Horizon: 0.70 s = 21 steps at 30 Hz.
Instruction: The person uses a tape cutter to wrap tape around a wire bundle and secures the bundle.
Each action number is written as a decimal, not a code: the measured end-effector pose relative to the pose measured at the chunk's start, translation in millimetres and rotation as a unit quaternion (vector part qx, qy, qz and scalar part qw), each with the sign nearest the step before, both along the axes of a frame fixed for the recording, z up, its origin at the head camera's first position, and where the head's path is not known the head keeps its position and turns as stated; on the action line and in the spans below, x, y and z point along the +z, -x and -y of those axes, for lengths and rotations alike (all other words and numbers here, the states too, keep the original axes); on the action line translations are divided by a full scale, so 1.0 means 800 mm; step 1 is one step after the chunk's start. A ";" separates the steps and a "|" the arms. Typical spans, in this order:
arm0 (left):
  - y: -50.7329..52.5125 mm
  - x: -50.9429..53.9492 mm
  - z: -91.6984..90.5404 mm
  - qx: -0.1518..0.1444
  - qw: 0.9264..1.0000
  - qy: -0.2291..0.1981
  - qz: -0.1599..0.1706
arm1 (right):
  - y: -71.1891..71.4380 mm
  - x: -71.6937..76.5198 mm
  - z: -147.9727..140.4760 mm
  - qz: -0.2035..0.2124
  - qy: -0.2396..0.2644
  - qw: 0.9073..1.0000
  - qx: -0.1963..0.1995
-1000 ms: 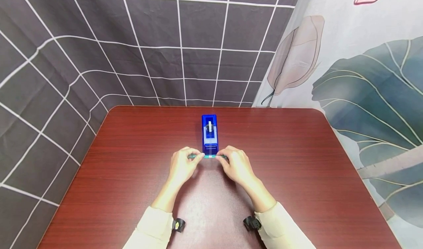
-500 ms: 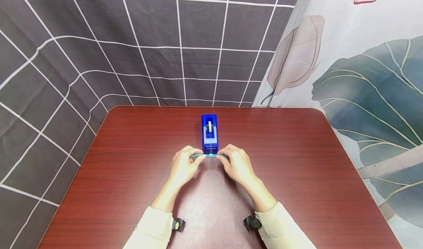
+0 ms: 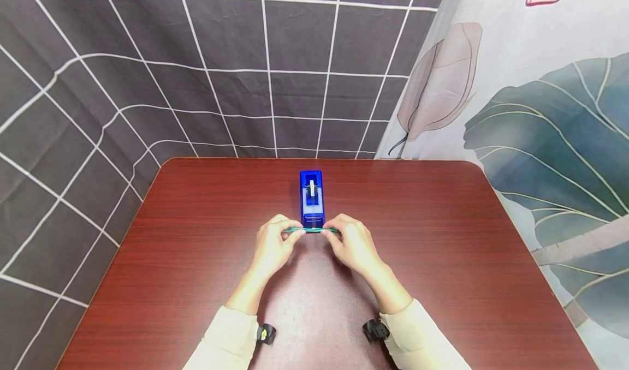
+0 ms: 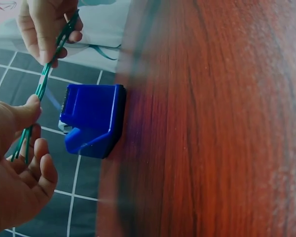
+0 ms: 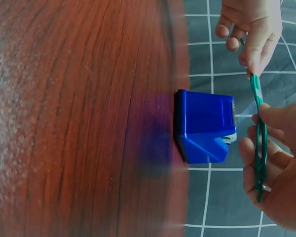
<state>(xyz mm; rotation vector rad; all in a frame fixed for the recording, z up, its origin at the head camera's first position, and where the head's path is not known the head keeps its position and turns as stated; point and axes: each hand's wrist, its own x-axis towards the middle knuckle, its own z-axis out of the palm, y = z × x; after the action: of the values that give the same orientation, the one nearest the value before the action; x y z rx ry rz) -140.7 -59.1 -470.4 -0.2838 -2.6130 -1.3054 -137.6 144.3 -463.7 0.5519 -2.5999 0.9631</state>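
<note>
A bundle of thin green strands (image 3: 313, 230) is stretched between the two hands, in front of a blue tape dispenser (image 3: 308, 221). My left hand (image 3: 272, 246) pinches one end between thumb and fingers; my right hand (image 3: 351, 244) pinches the other. In the left wrist view, loose ends of the green strands (image 4: 41, 90) stick out past the fingers. A pale patch, apparently tape, lies on the bundle's middle. A faint strip of clear tape (image 4: 53, 98) seems to run between it and the cutting edge of the dispenser (image 4: 93, 106).
The dispenser, with a pale tape roll (image 3: 312, 188) inside, stands on a reddish-brown wooden table (image 3: 417, 222). Dark grid-patterned cloth (image 3: 221, 31) hangs behind and to the left. A leaf-print curtain (image 3: 516, 86) hangs at the right.
Both hands have shifted very slightly away from the body with the green strands, closer to the dispenser's front. The dispenser stays in place.
</note>
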 end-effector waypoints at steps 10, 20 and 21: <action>0.002 -0.004 -0.001 0.002 1.000 -0.010 -0.008 | 0.009 0.003 -0.003 0.047 -0.031 0.998 0.014; 0.004 -0.007 -0.001 -0.005 1.000 -0.014 -0.019 | 0.014 0.003 -0.006 0.084 -0.035 0.996 0.007; 0.004 -0.007 -0.001 -0.006 1.000 -0.013 -0.019 | 0.014 0.003 -0.006 0.081 -0.033 0.996 0.008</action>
<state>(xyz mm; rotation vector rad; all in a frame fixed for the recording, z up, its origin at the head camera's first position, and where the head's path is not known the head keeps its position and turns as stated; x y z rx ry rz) -144.1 -58.5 -476.1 -0.3174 -2.5651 -1.3236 -148.9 149.0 -461.0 0.5317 -2.7837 0.9662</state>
